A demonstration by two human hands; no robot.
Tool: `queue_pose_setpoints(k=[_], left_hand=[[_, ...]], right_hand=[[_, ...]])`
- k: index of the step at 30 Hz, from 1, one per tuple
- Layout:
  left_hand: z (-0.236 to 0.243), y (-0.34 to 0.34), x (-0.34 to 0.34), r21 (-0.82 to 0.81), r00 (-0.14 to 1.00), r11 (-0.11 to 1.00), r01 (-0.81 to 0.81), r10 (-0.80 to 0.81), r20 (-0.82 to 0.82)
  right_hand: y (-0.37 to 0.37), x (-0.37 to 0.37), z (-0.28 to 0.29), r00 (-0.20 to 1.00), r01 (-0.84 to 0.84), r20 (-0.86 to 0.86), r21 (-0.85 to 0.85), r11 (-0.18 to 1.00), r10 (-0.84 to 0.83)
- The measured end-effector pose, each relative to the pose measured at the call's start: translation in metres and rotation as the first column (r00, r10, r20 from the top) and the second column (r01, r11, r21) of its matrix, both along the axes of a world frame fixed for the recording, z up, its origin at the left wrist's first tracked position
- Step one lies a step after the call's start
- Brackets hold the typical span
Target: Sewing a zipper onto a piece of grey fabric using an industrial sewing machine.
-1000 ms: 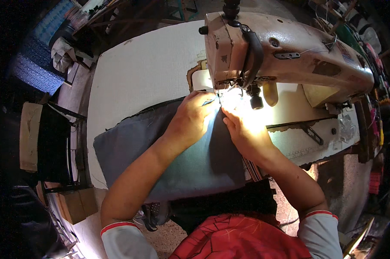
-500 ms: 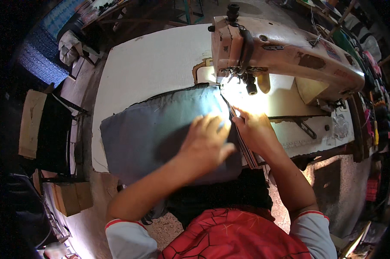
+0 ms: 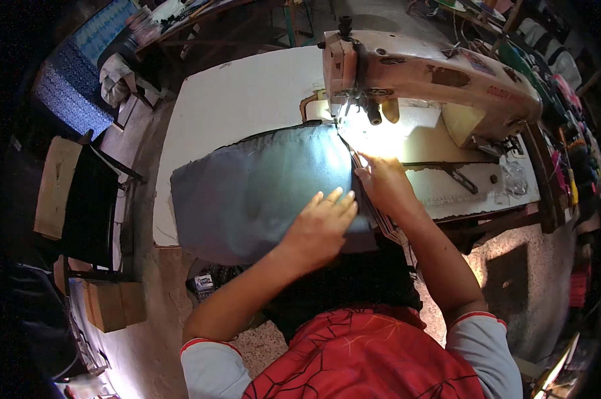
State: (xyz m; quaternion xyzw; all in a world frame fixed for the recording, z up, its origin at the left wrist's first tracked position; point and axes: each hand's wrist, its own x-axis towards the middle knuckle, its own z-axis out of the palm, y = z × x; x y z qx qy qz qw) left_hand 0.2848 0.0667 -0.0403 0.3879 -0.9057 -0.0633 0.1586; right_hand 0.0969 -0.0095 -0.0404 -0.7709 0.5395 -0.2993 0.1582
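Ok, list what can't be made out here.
All in the head view:
Stitching spot under the sewing machine: washed out by glare.
Palm of the left hand: turned down, out of sight.
White table beneath the grey cloth: covered.
Red shirt: cut off by lower edge.

It's one wide fisheye up on the wearer's head, the left of the pair, peering steeply down from above and behind the grip of the right hand! Out it faces across the white table, set back far enough to catch the red shirt on the near side of that grip and the sewing machine beyond it, straight edges bowing toward the rim.
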Motion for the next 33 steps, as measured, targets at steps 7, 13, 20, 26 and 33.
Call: queue_pose_setpoints(k=[7, 13, 20, 26, 33], left_hand=[[0.033, -0.012, 0.034, 0.682, 0.744, 0.713, 0.165, 0.364, -0.56], [0.004, 0.005, 0.012, 0.295, 0.971, 0.954, 0.044, 0.028, -0.237], [0.009, 0.015, -0.005, 0.025, 0.994, 0.999, -0.035, 0.032, 0.105], [0.022, -0.016, 0.01, 0.083, 0.997, 0.993, 0.081, -0.08, -0.019], [-0.009, -0.069, 0.011, -0.015, 0.997, 0.998, -0.065, 0.064, -0.04]], right_hand=[[0.006, 0.002, 0.007, 0.998, -0.05, 0.043, 0.189, 0.981, 0.043], [0.003, -0.001, -0.002, 0.996, -0.085, 0.039, 0.13, 0.988, 0.081], [0.005, -0.002, 0.009, 0.997, -0.077, 0.022, 0.221, 0.972, 0.074], [0.012, 0.002, 0.018, 0.999, -0.038, -0.028, 0.237, 0.971, 0.046], [0.019, 0.005, 0.003, 0.995, -0.052, -0.084, 0.074, 0.996, 0.058]])
